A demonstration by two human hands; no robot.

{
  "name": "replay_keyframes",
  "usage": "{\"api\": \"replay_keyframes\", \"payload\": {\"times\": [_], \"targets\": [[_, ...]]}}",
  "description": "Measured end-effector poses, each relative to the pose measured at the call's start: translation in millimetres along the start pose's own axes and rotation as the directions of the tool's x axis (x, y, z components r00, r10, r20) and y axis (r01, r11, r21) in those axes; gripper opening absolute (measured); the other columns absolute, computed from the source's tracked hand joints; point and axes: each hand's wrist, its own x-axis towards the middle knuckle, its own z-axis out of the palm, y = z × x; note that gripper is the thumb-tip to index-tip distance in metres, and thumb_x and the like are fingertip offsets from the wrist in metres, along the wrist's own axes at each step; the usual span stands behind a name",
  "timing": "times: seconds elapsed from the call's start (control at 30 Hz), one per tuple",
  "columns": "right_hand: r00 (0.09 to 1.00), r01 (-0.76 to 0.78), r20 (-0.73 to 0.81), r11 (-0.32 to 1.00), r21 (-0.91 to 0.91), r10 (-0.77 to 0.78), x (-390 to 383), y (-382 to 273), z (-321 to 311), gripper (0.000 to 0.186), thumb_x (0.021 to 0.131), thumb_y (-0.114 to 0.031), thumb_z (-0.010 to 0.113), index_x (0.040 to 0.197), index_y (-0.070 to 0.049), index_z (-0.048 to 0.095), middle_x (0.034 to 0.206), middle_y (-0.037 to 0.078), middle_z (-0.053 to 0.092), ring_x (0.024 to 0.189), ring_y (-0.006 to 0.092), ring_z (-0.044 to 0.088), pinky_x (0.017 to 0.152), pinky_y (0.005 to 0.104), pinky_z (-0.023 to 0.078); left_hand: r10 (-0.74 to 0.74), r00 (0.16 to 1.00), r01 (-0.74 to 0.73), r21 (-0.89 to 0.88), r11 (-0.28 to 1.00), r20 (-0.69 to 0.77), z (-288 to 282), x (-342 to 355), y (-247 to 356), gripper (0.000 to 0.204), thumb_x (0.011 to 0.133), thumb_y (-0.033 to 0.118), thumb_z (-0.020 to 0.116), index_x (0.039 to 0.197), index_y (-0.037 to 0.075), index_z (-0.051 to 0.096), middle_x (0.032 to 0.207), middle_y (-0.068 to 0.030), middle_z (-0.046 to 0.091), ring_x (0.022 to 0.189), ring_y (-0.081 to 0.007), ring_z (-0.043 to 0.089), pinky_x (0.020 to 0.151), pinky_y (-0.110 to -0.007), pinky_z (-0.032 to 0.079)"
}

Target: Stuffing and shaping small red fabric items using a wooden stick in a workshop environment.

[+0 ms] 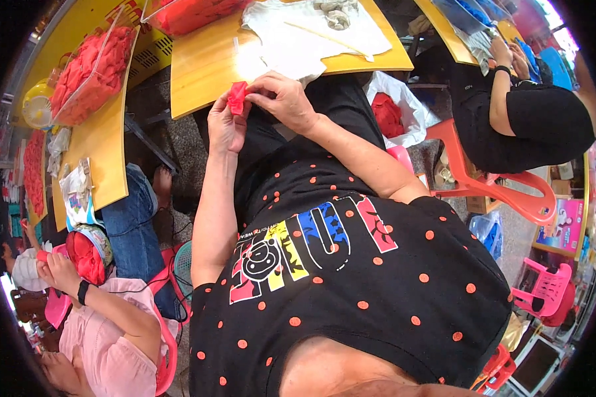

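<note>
Both of the wearer's hands are at the near edge of a yellow wood-toned counter (198,73), working on one small red fabric piece (237,98). The piece is upright between the hands, at the counter's near edge, left of the middle of the view; whether it touches the wood cannot be told. Left hand (226,129): palm turned up, fingers closed around the lower part of the piece, pinching it. Right hand (286,100): reaches in from the right, back of the hand up, thumb and index finger brought together at the right side of the piece; exact contact partly hidden. On the same counter, beyond the hands, lies a white cloth (278,46) with a thin pale stick (328,40) across it and a crumpled greyish bundle (338,18) near the far side. A clear bin (153,14) of red fabric stands at the far left. On a separate counter to the left, another clear bin (116,49) is heaped with red pieces. Right of the wearer's legs, a white bag (412,122) holds more red material. Two co-workers are seated nearby: one in pink (112,311) at lower left, one in black (543,122) at upper right.
</note>
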Motion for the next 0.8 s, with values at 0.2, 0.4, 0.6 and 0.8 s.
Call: {"api": "replay_keyframes", "payload": {"times": [0.2,0.4,0.6,0.8], "targets": [[0.999,-0.017,-0.031,0.999,-0.036,0.016,0.6,-2.9,-0.7,0.015,0.073,-0.006,0.069,0.087,-0.002,0.065,0.082,0.008,0.062,0.067,0.0161,0.059,0.061,0.0255,0.048,0.0,0.999,-0.005,0.116,0.993,0.047,10.6,-6.6,-5.6,0.02,0.084,0.002,0.059,0.104,0.0,0.058,0.097,-0.0094,0.062,0.08,-0.0159,0.062,0.072,-0.027,0.053],[0.988,0.153,0.039,0.974,-0.166,-0.149,-3.4,11.0,1.7,0.014,0.073,-0.003,0.066,0.087,-0.003,0.064,0.083,0.01,0.061,0.076,0.0239,0.061,0.068,0.0308,0.05,0.118,0.993,-0.111,0.295,0.949,-0.007,19.5,-7.9,-6.8,0.017,0.085,0.001,0.059,0.101,-0.003,0.059,0.092,-0.0075,0.063,0.077,-0.014,0.06,0.07,-0.024,0.051],[0.964,0.258,0.113,0.954,-0.155,-0.242,-3.0,7.2,2.8,0.014,0.074,-0.004,0.065,0.087,-0.003,0.062,0.087,0.009,0.061,0.082,0.0247,0.06,0.073,0.0311,0.049,0.272,0.956,-0.238,0.257,0.937,-0.106,13.1,-5.3,-8.9,0.013,0.085,0.0,0.057,0.098,-0.001,0.058,0.092,-0.0075,0.062,0.079,-0.015,0.061,0.071,-0.025,0.051],[0.963,0.234,0.165,0.966,-0.112,-0.214,-3.8,12.6,5.3,0.013,0.075,-0.006,0.065,0.088,-0.004,0.061,0.087,0.009,0.06,0.084,0.0255,0.058,0.074,0.0315,0.048,-0.013,1.0,0.011,-0.06,0.998,-0.024,-0.4,-4.7,-5.2,0.017,0.084,0.001,0.058,0.1,0.005,0.053,0.099,-0.0083,0.061,0.086,-0.018,0.061,0.076,-0.029,0.052]]}}
